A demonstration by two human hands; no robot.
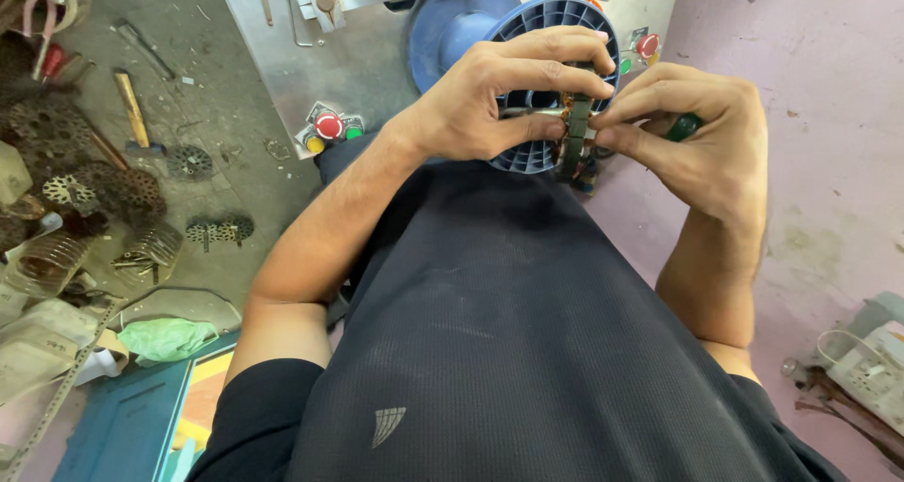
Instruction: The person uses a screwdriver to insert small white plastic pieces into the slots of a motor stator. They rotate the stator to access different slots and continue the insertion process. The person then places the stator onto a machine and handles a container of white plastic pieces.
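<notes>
Both hands pinching small coil (pixel 576 129) before blue spool (pixel 556 30): left hand (pixel 490 101) fingers gripping shaft, right hand (pixel 697 138) fingers closing on core.

Even soft daylight, faint shadows, no glare, sharp centre, wide-angle bending at edges, slight corner softness

We hold a small motor core (pixel 574 134) wound with copper wire between our left hand (pixel 499 96) and right hand (pixel 697 134), fingertips pinching it, just in front of a blue ribbed spool (pixel 556 21) on the metal machine (pixel 311 58).
</notes>
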